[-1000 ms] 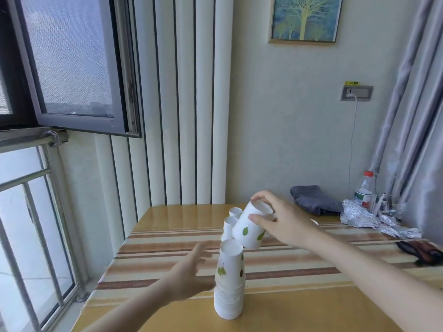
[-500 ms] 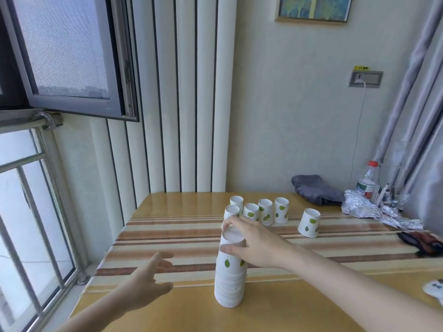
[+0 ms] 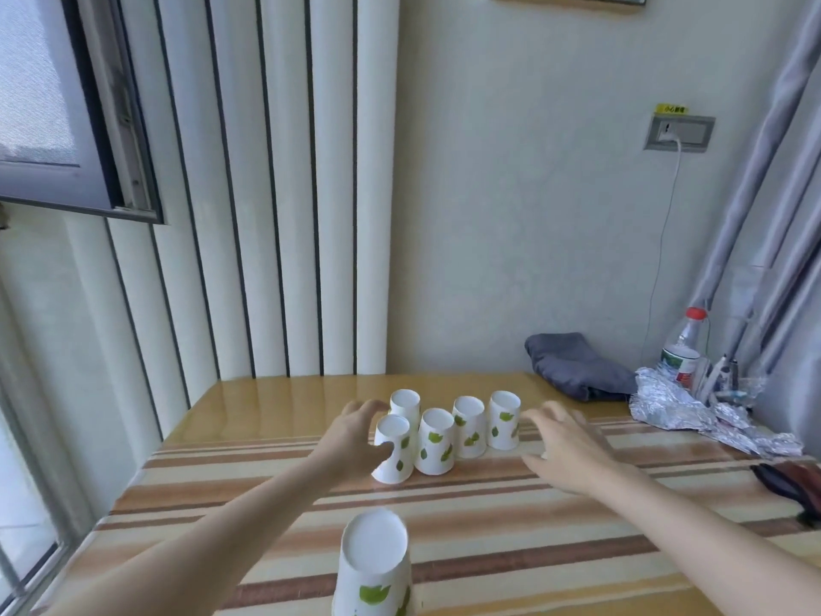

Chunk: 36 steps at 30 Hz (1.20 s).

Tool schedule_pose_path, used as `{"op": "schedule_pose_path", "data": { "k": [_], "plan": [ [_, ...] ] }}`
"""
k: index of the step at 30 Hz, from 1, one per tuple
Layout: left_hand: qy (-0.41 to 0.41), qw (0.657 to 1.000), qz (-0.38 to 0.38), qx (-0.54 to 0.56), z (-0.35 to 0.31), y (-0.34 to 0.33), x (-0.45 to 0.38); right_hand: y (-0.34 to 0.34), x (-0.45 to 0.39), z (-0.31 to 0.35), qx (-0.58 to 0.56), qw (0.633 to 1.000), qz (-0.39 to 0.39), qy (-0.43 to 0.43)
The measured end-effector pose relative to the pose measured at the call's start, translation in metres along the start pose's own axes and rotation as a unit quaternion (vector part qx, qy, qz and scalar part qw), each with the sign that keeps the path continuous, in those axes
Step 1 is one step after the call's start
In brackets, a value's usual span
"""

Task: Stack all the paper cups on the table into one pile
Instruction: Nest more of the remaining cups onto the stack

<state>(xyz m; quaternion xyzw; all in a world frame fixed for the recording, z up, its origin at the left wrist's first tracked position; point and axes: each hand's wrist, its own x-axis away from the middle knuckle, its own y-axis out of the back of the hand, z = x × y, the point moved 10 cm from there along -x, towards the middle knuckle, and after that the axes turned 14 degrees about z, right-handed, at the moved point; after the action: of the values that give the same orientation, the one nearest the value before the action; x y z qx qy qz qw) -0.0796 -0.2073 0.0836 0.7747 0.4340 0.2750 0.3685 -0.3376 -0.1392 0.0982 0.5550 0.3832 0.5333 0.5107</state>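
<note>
Nearest, at the bottom edge: the pile of upside-down paper cups (image 3: 374, 571), white with green leaf prints, standing on the striped tablecloth (image 3: 511, 540) with its lower part cut off by the frame. Untouched by either hand. Beyond it, two bare forearms reaching forward over the cloth, one from each lower corner. Left hand (image 3: 355, 437) curled round the near-left cup (image 3: 392, 446) of the loose group, thumb across its front wall and fingers round the left side; contact plain, a firm grasp not certain. Cup base still down on the cloth. Right hand (image 3: 564, 446) spread wide, palm down, fingers apart, holding nothing, fingertips just beside the rightmost cup (image 3: 504, 419); touching or not, cannot tell. Between the hands, five loose cups in all, every one upside down, huddled close: the near-left one, a middle cup (image 3: 436, 441) just beside it, a third cup (image 3: 468, 426) further right, the rightmost, and a rear cup (image 3: 405, 404) behind the left pair. Further back, bare yellow tabletop (image 3: 275, 393), a folded grey cloth (image 3: 577, 366), crumpled foil (image 3: 693, 413) and a red-capped plastic bottle (image 3: 684, 344) near the curtain. At the right edge, a dark pouch (image 3: 791, 480), partly out of frame.
</note>
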Motion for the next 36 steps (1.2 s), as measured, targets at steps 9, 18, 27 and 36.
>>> {"op": "schedule_pose_path", "data": {
  "k": [9,18,27,36],
  "plan": [
    [0.089,0.987,0.058,-0.119,0.019,-0.038,-0.086,-0.037,-0.056,-0.094,-0.072,0.994,0.016,-0.084],
    [0.083,0.991,0.009,-0.105,0.009,-0.022,-0.056,-0.031,-0.049,-0.080,-0.087,0.992,-0.055,-0.076],
    [0.021,0.990,-0.053,-0.128,-0.084,0.111,0.073,0.013,0.018,-0.039,-0.092,0.993,-0.052,-0.049],
    [-0.059,0.984,-0.025,-0.165,-0.147,0.089,0.197,0.036,0.109,0.003,-0.157,0.985,-0.071,0.016]
  ]
}}
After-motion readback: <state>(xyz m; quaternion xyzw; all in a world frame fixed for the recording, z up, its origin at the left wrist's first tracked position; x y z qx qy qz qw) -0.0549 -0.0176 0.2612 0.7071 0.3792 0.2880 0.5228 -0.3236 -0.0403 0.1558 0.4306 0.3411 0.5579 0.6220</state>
